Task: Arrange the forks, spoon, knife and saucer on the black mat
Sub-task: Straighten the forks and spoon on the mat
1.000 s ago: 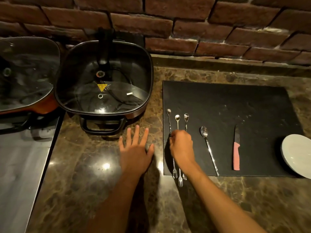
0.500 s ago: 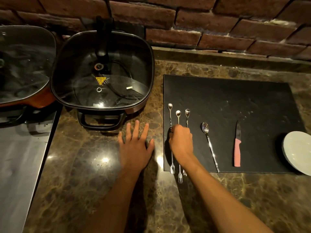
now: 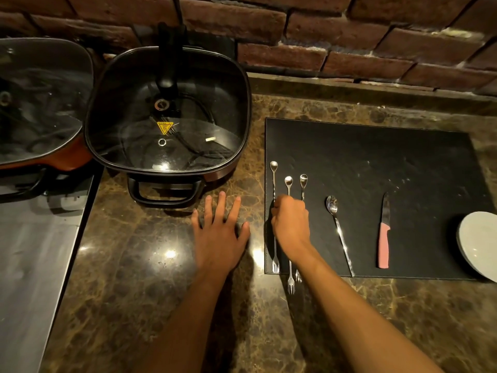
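A black mat (image 3: pixel 376 157) lies on the marble counter. Three thin forks rest along its left edge with their tines toward me: the left fork (image 3: pixel 273 168), the middle fork (image 3: pixel 288 181) and the right fork (image 3: pixel 303 179). My right hand (image 3: pixel 290 222) lies over their shafts, fingers curled and pinching the left fork. To the right are a spoon (image 3: pixel 337 230) and a pink-handled knife (image 3: pixel 384 238). A white saucer (image 3: pixel 478 243) overlaps the mat's right edge. My left hand (image 3: pixel 219 232) rests flat on the counter, fingers spread.
A square electric pan with a glass lid (image 3: pixel 166 117) stands left of the mat, its handle close to my left hand. A second lidded pan (image 3: pixel 37 103) sits further left above a steel surface (image 3: pixel 32 265). A brick wall (image 3: pixel 349 49) backs the counter.
The left fork has slid a little away from me under my right hand's fingers. The other cutlery and my left hand stay where they were.
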A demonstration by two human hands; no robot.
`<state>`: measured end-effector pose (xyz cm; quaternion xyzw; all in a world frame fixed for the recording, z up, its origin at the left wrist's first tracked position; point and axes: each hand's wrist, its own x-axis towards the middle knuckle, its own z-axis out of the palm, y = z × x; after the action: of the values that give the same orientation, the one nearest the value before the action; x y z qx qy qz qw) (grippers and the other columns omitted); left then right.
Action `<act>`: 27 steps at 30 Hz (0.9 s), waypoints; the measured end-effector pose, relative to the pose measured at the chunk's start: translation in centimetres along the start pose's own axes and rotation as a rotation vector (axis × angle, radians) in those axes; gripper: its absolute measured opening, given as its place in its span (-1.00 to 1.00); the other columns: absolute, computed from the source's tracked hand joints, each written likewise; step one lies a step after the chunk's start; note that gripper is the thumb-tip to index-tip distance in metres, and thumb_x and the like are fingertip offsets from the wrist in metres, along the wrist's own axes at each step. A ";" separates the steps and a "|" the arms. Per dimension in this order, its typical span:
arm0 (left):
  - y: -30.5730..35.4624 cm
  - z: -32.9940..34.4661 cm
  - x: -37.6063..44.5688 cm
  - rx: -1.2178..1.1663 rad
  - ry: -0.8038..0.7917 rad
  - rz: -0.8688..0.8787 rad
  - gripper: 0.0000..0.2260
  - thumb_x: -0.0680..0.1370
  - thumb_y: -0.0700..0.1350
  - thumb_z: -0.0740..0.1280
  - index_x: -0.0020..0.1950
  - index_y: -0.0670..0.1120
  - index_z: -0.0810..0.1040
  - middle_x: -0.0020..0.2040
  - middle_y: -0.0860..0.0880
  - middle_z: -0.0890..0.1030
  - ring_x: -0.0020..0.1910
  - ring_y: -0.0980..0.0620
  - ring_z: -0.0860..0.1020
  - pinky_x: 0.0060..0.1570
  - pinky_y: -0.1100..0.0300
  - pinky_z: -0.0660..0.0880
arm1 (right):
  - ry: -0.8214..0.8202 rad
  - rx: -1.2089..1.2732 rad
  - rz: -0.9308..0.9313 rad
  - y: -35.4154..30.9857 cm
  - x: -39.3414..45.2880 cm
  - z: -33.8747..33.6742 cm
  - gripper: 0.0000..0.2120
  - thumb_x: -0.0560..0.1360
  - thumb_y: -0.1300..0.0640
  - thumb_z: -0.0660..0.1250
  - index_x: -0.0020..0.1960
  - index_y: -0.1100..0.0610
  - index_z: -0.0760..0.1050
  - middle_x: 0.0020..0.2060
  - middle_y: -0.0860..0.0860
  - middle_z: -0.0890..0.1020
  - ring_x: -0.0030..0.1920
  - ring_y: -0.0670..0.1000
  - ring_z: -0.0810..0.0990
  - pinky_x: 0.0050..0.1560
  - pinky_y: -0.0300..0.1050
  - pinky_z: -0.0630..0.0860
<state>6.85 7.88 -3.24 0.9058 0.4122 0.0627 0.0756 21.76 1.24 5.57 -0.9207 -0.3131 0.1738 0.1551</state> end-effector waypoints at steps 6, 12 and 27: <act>0.0 -0.1 0.0 -0.005 -0.001 0.000 -0.42 0.62 0.26 0.05 0.63 0.12 0.22 0.63 -0.10 0.26 0.62 -0.20 0.15 0.50 -0.26 0.04 | 0.005 0.023 0.002 0.0 0.0 0.0 -0.87 0.45 0.36 0.22 -0.24 0.23 0.48 -0.27 0.22 0.59 -0.21 0.34 0.58 -0.34 -0.06 0.34; 0.0 0.0 0.0 0.001 0.003 0.004 -0.42 0.62 0.27 0.05 0.63 0.12 0.22 0.63 -0.10 0.26 0.62 -0.20 0.15 0.50 -0.25 0.04 | -0.010 0.064 0.007 0.1 -0.1 -0.3 -0.91 0.50 0.27 0.26 -0.16 0.23 0.52 -0.19 0.24 0.61 -0.12 0.35 0.59 -0.29 -0.04 0.40; -0.1 -0.1 0.0 -0.010 -0.022 -0.009 -0.43 0.64 0.26 0.04 0.64 0.14 0.18 0.65 -0.09 0.23 0.64 -0.19 0.13 0.52 -0.27 0.04 | -0.020 0.026 0.152 2.7 -3.2 -1.5 -0.88 0.50 0.30 0.27 -0.21 0.20 0.46 -0.19 0.19 0.58 -0.11 0.31 0.60 -0.31 -0.06 0.37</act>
<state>6.76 7.91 -3.12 0.9041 0.4152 0.0542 0.0850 21.43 -3.06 6.56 -0.9379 -0.2418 0.1981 0.1502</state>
